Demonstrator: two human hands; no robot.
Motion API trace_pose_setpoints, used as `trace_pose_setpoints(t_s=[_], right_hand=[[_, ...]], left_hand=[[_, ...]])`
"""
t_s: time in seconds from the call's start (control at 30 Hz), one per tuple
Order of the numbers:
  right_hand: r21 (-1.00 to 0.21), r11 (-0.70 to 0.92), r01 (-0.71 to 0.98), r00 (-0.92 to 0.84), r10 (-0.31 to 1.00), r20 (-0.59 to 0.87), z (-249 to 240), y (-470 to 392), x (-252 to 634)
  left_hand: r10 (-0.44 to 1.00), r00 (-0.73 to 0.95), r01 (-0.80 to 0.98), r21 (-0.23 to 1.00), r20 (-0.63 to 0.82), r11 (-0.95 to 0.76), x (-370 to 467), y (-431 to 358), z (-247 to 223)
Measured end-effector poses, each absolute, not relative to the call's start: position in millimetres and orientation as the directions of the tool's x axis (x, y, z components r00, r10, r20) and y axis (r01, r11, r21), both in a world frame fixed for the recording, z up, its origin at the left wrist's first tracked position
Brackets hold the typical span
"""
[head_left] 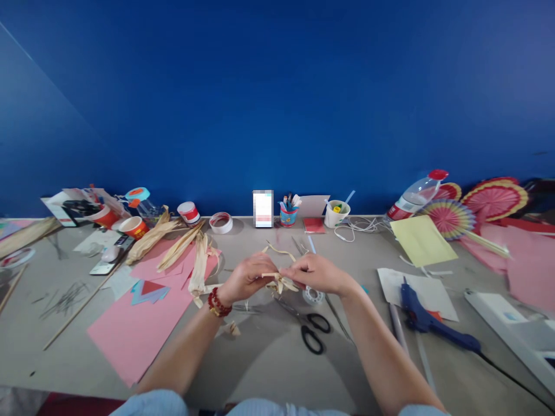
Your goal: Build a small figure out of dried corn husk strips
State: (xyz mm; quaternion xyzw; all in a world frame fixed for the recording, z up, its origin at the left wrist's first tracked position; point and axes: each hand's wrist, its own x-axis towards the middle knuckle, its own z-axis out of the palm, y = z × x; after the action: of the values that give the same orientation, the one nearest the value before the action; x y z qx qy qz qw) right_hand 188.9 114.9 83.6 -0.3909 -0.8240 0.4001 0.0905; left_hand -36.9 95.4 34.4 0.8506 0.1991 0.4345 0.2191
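While the black-handled scissors (pixel 305 325) lie on the grey tabletop (pixel 255 370) nearest the body, the action is just beyond them; the left hand (pixel 251 274), beaded bracelet (pixel 219 304) at the wrist, has its fingertips pinched narrow on a pale husk bundle (pixel 281 283), right there in the middle, between the two hands; the right hand (pixel 316 273) meets it from the other side, fingertips drawn together on the same strips, exact contact partly hidden; looks like the shaping or fastening step, all delicate fingertip work, and the next move seems to call for one hand pinning the gather firmly while the other works a strip; just beside the right hand, a small tape roll (pixel 314 301); farther out on the left, spare husks (pixel 198 266); by the blue wall (pixel 277 115), a pen cup (pixel 288 218)
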Motion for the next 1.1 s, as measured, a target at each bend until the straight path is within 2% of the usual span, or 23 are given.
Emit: trace_pose_setpoints(t_s=[0.3,0.47,0.53,0.63,0.73,0.87,0.97,1.1], right_hand=[[-0.853,0.254,0.457,-0.71,0.681,-0.177,77.0,117.5,193.2],[-0.919,0.128,0.374,-0.72,0.664,-0.201,76.9,119.1,193.9],[-0.954,0.063,0.294,-0.698,0.695,-0.169,77.9,120.7,195.4],[-0.991,-0.033,0.126,-0.564,0.82,-0.099,78.9,124.1,199.5],[-0.998,-0.064,0.018,-0.484,0.872,-0.064,80.1,125.3,202.1],[-0.998,-0.048,0.032,-0.528,0.847,-0.057,81.1,121.3,196.8],[-0.997,-0.065,0.031,-0.571,0.818,-0.071,77.5,116.9,186.2],[-0.994,-0.094,-0.062,-0.562,0.826,-0.043,66.2,111.6,168.5]], left_hand=[[0.51,0.597,0.133,0.551,0.619,-0.824,-38.1,94.9,39.5],[0.512,0.606,0.147,0.548,0.608,-0.824,-38.6,93.8,41.4],[0.517,0.611,0.14,0.56,0.6,-0.816,-38.5,93.9,40.9],[0.549,0.597,0.104,0.623,0.584,-0.775,-36.8,93.3,40.2],[0.665,0.522,0.07,0.75,0.534,-0.658,-34.2,90.0,39.5],[0.85,0.361,0.072,0.897,0.384,-0.436,-31.9,83.4,39.6],[0.9,0.237,0.01,0.925,0.366,-0.379,-30.8,81.2,41.4],[0.916,0.097,-0.131,0.918,0.388,-0.375,-28.1,83.2,40.9]])
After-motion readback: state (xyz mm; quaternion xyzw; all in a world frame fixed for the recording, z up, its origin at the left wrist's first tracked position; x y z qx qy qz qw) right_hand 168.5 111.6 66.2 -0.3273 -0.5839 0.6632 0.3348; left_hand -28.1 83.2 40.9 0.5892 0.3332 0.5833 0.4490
